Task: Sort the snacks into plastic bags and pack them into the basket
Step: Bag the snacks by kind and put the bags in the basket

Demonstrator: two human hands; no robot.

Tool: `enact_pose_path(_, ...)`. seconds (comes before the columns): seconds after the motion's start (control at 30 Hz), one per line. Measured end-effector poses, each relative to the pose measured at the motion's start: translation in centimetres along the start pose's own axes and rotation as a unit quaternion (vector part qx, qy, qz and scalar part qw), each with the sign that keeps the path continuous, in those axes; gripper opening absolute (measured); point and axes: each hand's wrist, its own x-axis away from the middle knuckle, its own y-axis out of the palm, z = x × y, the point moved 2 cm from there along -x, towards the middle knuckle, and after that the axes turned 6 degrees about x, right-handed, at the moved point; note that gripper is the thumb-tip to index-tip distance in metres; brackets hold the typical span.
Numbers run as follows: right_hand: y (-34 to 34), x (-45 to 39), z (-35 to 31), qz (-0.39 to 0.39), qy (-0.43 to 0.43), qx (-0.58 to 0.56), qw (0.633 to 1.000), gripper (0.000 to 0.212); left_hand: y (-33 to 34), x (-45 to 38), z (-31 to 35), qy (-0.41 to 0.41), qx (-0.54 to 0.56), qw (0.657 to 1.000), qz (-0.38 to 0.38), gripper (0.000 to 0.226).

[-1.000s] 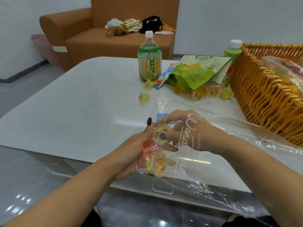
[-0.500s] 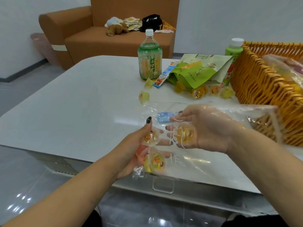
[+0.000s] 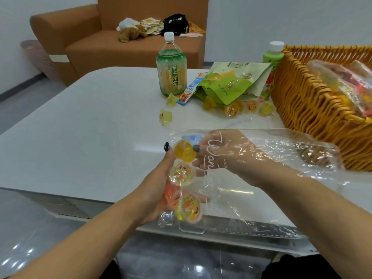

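Clear plastic bag (image 3: 261, 158) sheathed the right hand (image 3: 225, 154), whose fingers pinched an orange jelly cup (image 3: 184, 151). Left hand (image 3: 161, 190), just beside, held three more cups. Basket (image 3: 306, 101) stood beyond the right hand.

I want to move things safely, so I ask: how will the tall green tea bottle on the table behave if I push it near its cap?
The tea bottle is tall and narrow, so a push near the cap will probably tip it rather than slide it. It looks nearly full, so likely heavy for its size. The white table seems glossy, so a low push may slide it easily.
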Motion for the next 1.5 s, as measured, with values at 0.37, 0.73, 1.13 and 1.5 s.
enact_pose_path(0.37,1.7,-1.1,-0.6,-0.068,-0.093,0.158,0.981,0.02,-1.5,0.3,-0.2,0.018,0.023,0.999,0.013,0.057)
enact_pose_path(0.73,3.9,-2.3,-1.8,-0.173,-0.076,0.106,0.976,0.043,-3.3,1.1,0.6,0.032,0.089,0.995,0.037,0.046)
enact_pose_path(1.13,3.2,-7.6,-5.0,-0.007,-0.062,-0.027,0.998,0.024,-9.2,2.0,5.8,0.105,0.153,0.953,0.237,0.03)
enact_pose_path(1.5,8.8,-16.7,0.5,0.247,-0.02,0.233,0.94,0.046,-13.4,2.7,9.9,0.193,0.215,0.899,0.328,0.025)
